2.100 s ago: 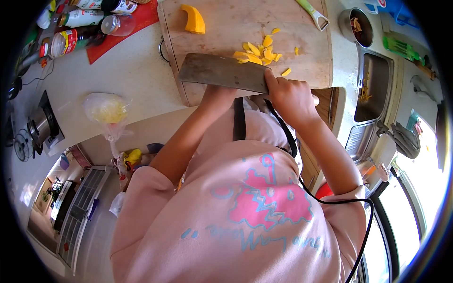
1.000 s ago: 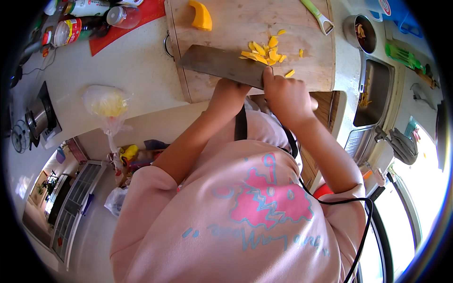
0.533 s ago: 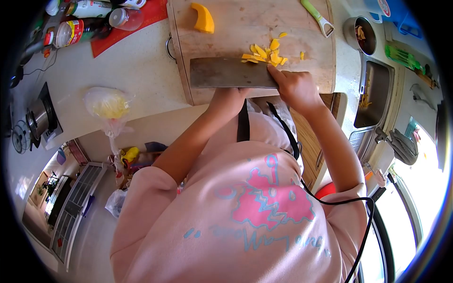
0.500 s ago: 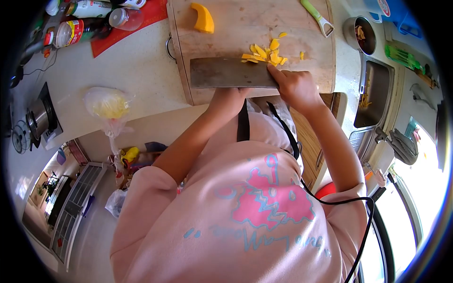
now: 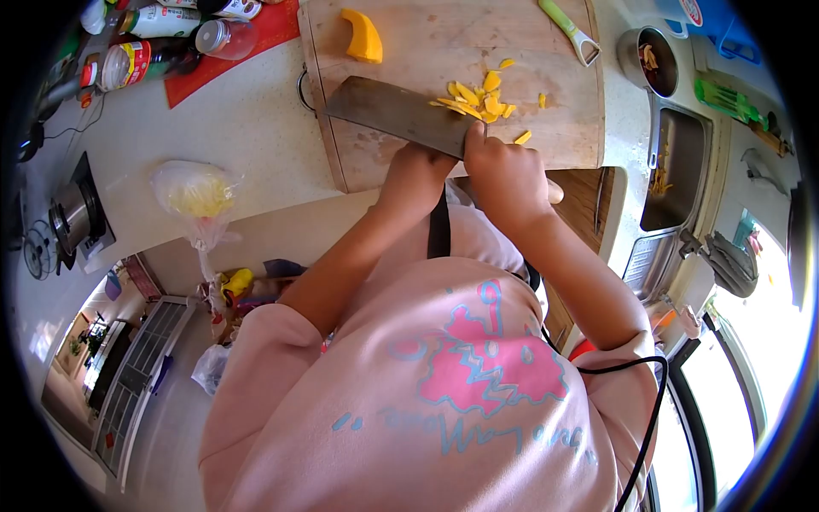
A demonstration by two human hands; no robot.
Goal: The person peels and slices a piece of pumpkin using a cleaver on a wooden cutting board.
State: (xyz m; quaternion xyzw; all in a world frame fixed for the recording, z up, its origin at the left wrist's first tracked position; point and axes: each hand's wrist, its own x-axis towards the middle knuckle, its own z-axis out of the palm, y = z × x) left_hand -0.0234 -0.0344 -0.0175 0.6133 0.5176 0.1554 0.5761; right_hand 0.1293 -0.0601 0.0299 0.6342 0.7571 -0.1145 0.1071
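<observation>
My right hand (image 5: 509,175) is wrapped round the handle of a broad cleaver (image 5: 388,111), its thumb by the base of the blade. The blade slants above the near part of a wooden cutting board (image 5: 546,77), and a few yellow slivers lie on its far edge. My left hand (image 5: 418,175) is close under the blade, its fingers mostly hidden by it. Small cut pumpkin pieces (image 5: 492,102) lie in a loose heap beyond the cleaver. A larger pumpkin wedge (image 5: 365,41) rests at the board's far left.
A green-handled peeler (image 5: 567,30) lies at the board's far right. Right of the board are a pot (image 5: 648,61) and a sink (image 5: 674,171) with peelings. Bottles and jars (image 5: 153,60) crowd the far left. A tied plastic bag (image 5: 198,189) hangs at the counter's edge.
The cleaver has turned from nearly level to slanted, its left end farther from me and its handle end nearer. Both hands have shifted slightly left. A pumpkin strip now shows right of my right hand.
</observation>
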